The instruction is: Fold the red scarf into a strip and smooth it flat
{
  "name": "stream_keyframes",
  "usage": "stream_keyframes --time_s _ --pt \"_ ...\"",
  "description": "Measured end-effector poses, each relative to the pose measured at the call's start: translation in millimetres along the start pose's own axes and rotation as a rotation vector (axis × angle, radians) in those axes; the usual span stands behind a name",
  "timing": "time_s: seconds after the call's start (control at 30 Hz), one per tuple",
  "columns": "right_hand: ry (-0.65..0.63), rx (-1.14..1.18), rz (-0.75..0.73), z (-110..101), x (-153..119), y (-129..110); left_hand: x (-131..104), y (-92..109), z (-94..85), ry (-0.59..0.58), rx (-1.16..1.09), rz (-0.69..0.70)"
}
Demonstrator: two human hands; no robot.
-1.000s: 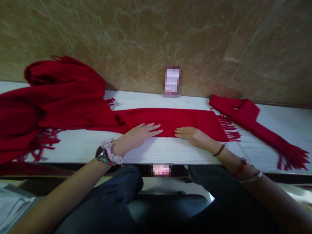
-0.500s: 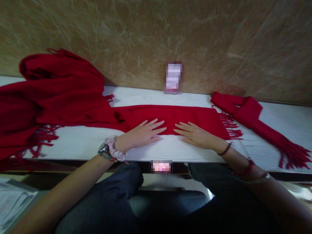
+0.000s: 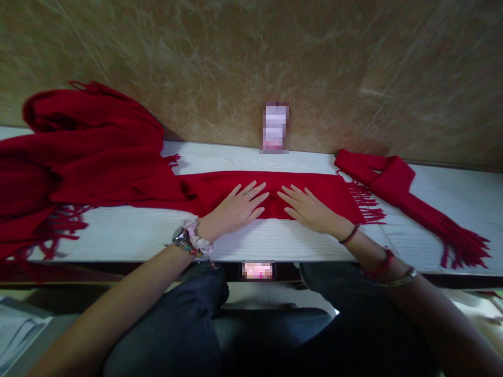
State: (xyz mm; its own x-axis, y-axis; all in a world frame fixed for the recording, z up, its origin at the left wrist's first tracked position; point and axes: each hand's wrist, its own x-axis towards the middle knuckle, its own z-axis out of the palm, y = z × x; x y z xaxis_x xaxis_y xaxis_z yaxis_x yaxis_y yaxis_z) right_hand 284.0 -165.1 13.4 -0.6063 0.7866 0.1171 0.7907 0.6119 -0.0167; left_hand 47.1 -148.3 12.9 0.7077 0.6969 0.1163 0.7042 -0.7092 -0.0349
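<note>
A red fringed scarf (image 3: 314,183) is laid lengthwise on the white table, its right end flat with the fringe (image 3: 369,204) pointing right. My left hand (image 3: 238,207) rests on the flat part, fingers spread, a ring on one finger. Facing it across a small gap, my right hand (image 3: 308,207) lies on the same cloth, fingers also apart. Neither hand grips anything. To the left, the red cloth rises into a large loose heap (image 3: 102,141); where the flat part ends and the heap begins is hard to tell.
Right of the flat scarf lies a narrow folded red scarf (image 3: 393,178) with fringe. A blurred-out phone-like object (image 3: 274,128) leans on the marbled wall (image 3: 220,63). Another lit screen (image 3: 257,269) sits below the front edge of the white table (image 3: 137,235). Papers (image 3: 18,335) are at lower left.
Both hands have slid slightly away from me over the cloth, toward the wall. The whole view has shifted a little; the scarves look otherwise the same.
</note>
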Motion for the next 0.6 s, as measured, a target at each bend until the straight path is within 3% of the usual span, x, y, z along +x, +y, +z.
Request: stream_keyframes --time_s 0.2,0.43,0.6 --pt "-0.046 -0.034 -0.021 10.5 -4.0 10.8 2.1 -8.1 11.7 -0.150 -0.051 -0.075" --pt "0.004 -0.041 -0.005 8.4 10.4 6.5 11.1 -0.1 -0.3 -0.010 -0.019 0.083" --pt "-0.040 -0.029 0.010 14.0 13.8 6.2 12.0 -0.1 4.3 -0.040 -0.015 0.128"
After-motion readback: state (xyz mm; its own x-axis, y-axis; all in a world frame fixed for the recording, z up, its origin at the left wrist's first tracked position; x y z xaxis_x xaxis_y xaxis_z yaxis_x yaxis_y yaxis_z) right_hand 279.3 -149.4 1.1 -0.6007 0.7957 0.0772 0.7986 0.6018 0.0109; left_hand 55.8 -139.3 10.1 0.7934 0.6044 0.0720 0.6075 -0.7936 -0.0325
